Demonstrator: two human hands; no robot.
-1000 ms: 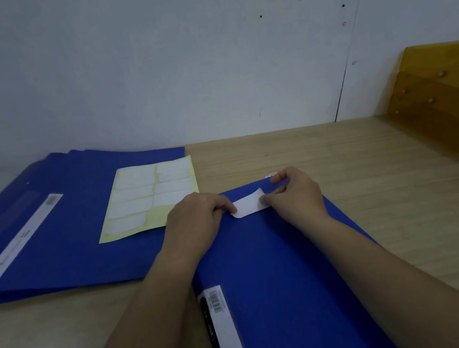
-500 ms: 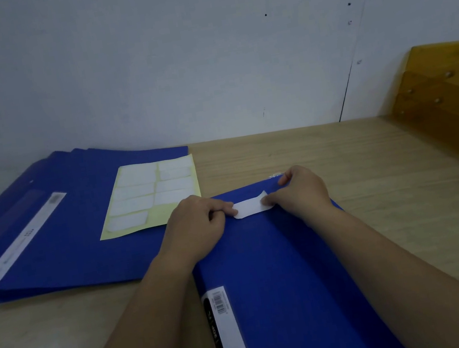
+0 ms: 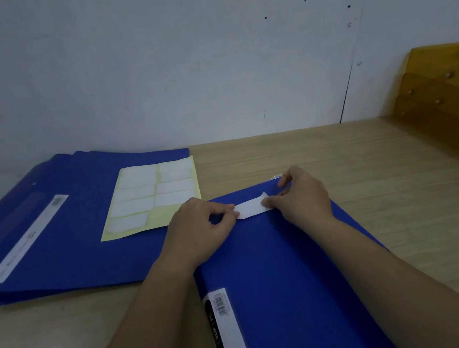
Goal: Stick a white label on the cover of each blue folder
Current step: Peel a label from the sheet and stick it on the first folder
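- The white label (image 3: 251, 208) lies across the far end of the nearest blue folder (image 3: 282, 270), stretched between the two hands; its right corner curls up off the cover, so it reads as only part-way stuck.
- The left hand (image 3: 201, 229) has its fingers curled, pinching the label's left end between thumb and fingertip.
- The right hand (image 3: 301, 195) pinches the right end, with the other fingers lifted just above the folder's far edge.
- Whether the left end is already pressed onto the cover is hard to tell from this angle; it seems to touch.
- To do the step well, I would keep the label taut between both hands and line its long edge up with the folder's far edge before committing.
- Anchor one end first, then smooth toward the other hand with a fingertip, so no bubble or crease is trapped under the raised corner.
- Keep the wrists resting on the cover so the folder does not slide on the counter (image 3: 373, 181).
- Out past the left hand, the label sheet (image 3: 151, 198) lies on a stack of more blue folders (image 3: 51, 232), within reach for the next one.
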